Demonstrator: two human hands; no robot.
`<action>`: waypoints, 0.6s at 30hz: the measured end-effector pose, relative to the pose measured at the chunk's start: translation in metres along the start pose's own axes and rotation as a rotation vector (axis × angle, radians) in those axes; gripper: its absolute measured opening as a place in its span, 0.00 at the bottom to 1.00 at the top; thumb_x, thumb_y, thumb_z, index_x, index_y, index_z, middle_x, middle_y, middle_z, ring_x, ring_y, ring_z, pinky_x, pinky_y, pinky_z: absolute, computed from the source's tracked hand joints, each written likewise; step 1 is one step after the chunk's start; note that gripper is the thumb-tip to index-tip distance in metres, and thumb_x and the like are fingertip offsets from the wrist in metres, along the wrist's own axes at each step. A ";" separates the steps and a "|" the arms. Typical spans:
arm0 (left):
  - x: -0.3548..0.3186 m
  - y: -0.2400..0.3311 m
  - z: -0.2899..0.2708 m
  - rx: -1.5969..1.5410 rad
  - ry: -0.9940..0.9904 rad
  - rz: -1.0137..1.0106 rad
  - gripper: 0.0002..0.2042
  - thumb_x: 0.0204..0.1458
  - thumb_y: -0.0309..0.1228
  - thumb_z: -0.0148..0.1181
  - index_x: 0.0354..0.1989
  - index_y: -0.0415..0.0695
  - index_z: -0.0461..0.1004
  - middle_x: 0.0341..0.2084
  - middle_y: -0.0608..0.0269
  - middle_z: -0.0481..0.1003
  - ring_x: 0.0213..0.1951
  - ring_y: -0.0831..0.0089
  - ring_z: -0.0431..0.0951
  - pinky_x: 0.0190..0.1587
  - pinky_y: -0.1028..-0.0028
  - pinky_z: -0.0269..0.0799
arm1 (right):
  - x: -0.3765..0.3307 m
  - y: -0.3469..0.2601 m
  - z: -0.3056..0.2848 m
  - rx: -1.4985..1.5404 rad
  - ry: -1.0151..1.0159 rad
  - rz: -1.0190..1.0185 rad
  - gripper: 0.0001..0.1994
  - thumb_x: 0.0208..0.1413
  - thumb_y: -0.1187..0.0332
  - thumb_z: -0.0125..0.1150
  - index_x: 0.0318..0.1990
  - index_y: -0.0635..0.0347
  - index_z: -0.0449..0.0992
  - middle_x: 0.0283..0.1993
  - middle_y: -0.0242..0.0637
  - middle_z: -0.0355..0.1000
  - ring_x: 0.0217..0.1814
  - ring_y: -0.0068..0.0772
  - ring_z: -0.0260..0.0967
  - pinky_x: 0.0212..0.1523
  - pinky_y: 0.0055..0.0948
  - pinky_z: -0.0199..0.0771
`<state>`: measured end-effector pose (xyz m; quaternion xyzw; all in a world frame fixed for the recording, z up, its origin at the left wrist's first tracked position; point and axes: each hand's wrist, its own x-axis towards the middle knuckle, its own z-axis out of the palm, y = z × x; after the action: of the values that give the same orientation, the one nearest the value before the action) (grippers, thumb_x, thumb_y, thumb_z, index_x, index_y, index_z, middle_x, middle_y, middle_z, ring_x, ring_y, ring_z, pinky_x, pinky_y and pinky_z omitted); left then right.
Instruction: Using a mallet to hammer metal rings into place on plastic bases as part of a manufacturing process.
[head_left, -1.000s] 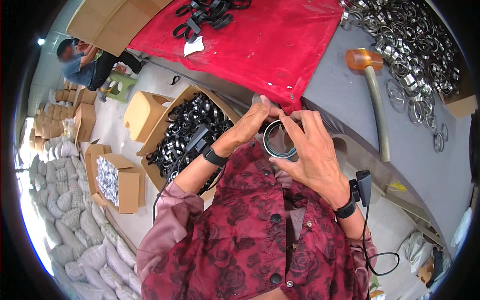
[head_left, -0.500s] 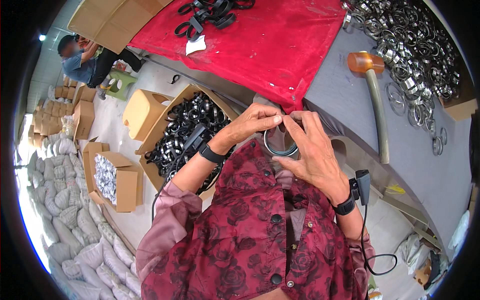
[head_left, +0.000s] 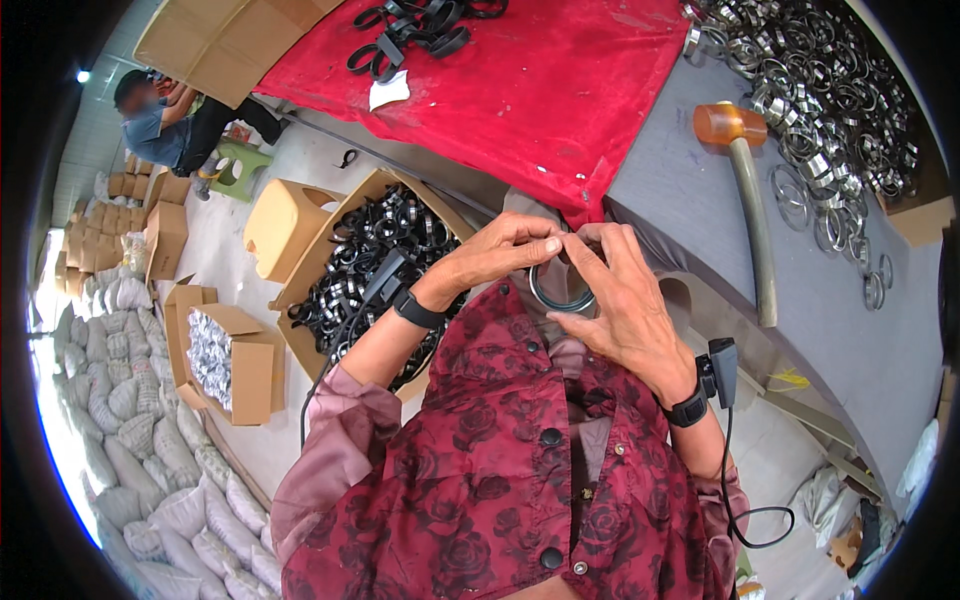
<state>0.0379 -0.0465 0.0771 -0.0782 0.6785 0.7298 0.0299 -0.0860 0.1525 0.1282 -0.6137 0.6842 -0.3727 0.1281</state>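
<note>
Between my two hands is a thin round metal ring [head_left: 562, 303], with a dark inner band showing along its lower edge. The fingers of my left hand [head_left: 498, 252] close on its upper left side. My right hand [head_left: 628, 305] grips it from the right, with the thumb under the rim and the forefinger over the top. Both thumbs and fingertips nearly meet at the ring's upper edge, where the fingers hide part of it. The ring is held in front of my chest, just short of the red cloth [head_left: 520, 110].
Right, a grey-covered table [head_left: 690, 190] bears a mallet [head_left: 750, 200] and many loose metal rings [head_left: 830, 110]. Black rings [head_left: 430, 35] lie on the red cloth. A carton of black rings [head_left: 370, 260] stands left, beside a yellow stool [head_left: 285, 225]. A person [head_left: 165, 125] sits far left.
Almost nothing differs. My hands keep their grip on the ring, and the view has shifted very slightly.
</note>
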 end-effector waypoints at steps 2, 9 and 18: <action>0.000 0.004 0.001 0.009 -0.016 -0.030 0.22 0.64 0.49 0.59 0.46 0.38 0.79 0.30 0.74 0.74 0.33 0.85 0.70 0.37 0.79 0.68 | -0.001 0.002 0.001 0.003 -0.007 -0.001 0.39 0.36 0.71 0.79 0.61 0.65 0.69 0.55 0.49 0.63 0.58 0.53 0.62 0.57 0.44 0.70; 0.000 -0.016 -0.005 0.015 -0.010 -0.055 0.19 0.64 0.45 0.60 0.44 0.38 0.79 0.29 0.73 0.73 0.32 0.84 0.70 0.36 0.78 0.67 | -0.002 0.006 0.005 -0.010 -0.019 -0.012 0.40 0.36 0.72 0.79 0.62 0.65 0.68 0.56 0.50 0.63 0.59 0.54 0.63 0.58 0.44 0.70; 0.000 -0.011 -0.004 0.010 0.048 -0.069 0.13 0.63 0.38 0.61 0.43 0.38 0.78 0.28 0.74 0.73 0.31 0.86 0.69 0.33 0.80 0.65 | 0.002 0.007 0.004 0.044 -0.020 -0.025 0.43 0.37 0.73 0.78 0.66 0.65 0.66 0.57 0.50 0.64 0.59 0.53 0.63 0.59 0.44 0.70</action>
<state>0.0403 -0.0500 0.0660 -0.1189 0.6795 0.7229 0.0392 -0.0888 0.1484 0.1213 -0.6229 0.6667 -0.3832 0.1437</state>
